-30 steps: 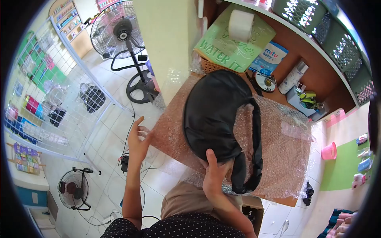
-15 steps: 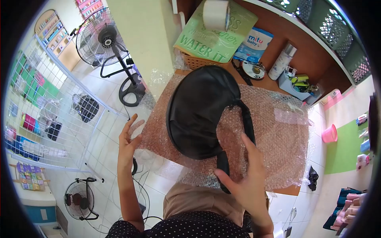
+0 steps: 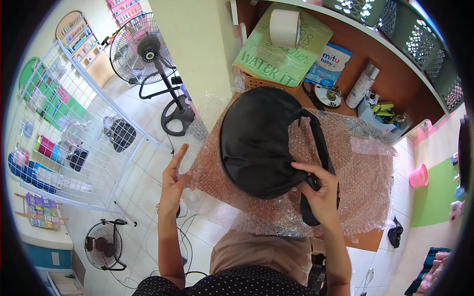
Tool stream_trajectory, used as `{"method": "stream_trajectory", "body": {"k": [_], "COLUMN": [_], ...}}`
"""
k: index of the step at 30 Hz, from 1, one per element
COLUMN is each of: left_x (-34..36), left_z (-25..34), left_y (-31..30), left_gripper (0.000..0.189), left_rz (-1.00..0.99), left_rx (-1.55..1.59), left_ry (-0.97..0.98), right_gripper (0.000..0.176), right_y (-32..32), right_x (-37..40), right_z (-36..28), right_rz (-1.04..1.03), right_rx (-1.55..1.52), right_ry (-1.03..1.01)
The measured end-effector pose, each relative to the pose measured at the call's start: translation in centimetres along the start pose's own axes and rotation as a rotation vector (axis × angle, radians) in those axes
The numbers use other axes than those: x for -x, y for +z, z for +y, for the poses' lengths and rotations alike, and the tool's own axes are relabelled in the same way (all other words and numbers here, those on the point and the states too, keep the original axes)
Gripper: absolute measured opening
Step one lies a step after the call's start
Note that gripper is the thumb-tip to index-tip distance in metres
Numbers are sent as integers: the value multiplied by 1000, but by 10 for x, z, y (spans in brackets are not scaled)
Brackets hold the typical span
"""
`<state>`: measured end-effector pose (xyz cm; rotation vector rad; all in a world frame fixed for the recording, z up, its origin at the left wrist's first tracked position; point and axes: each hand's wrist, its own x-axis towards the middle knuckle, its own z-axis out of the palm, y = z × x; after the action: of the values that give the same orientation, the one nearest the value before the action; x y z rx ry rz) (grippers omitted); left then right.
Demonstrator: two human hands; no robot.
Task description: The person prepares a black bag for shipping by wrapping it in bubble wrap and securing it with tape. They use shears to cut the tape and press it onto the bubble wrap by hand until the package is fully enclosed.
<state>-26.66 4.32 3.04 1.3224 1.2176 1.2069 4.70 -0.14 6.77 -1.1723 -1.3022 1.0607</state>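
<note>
A black crescent-shaped handbag [image 3: 256,143] lies on a sheet of bubble wrap [image 3: 363,197] spread over a brown table [image 3: 368,240]. Its padded strap [image 3: 321,138] curves along the right side. My right hand [image 3: 321,190] pinches the bag's lower right end, where the strap joins, with thumb and fingers. To the left of the bag, my left hand [image 3: 176,175] is raised beside the wrap's edge, fingers apart and holding nothing.
Behind the bag stand a wicker basket [image 3: 269,85] with a green sign [image 3: 281,49], a tape roll [image 3: 285,28], a blue pouch [image 3: 328,64], a spray bottle [image 3: 363,85] and a small bin [image 3: 377,116]. A standing fan [image 3: 149,54] and wire rack [image 3: 79,128] are leftward.
My right hand has gone from spread around the strap to gripping the bag's lower right end. The strap's lower part has shifted right. My left hand stays open.
</note>
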Motion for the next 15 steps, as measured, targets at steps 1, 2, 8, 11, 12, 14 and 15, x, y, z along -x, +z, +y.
{"method": "stream_trajectory", "body": {"k": [1, 2, 8, 11, 12, 14, 15], "left_x": [2, 4, 28, 35, 36, 37, 37], "left_z": [2, 5, 36, 44, 46, 51, 54], "left_y": [2, 5, 33, 37, 38, 42, 45], "left_gripper": [63, 63, 68, 68, 68, 68, 68], "left_rz": [2, 4, 83, 64, 45, 20, -3], "left_rx": [11, 22, 149, 105, 67, 30, -10], "left_ry": [-1, -3, 61, 71, 82, 95, 128], "right_gripper": [43, 43, 40, 40, 40, 42, 43], "right_y": [-1, -2, -3, -7, -8, -7, -7], "right_x": [-2, -2, -10, -12, -13, -15, -16], "right_z": [-3, -2, 25, 25, 24, 13, 10], "right_rz": [-37, -34, -366, -388, -385, -406, -432], "right_rx": [28, 31, 235, 283, 305, 346, 385], "right_ry": [-101, -100, -6, -29, -68, -6, 56]}}
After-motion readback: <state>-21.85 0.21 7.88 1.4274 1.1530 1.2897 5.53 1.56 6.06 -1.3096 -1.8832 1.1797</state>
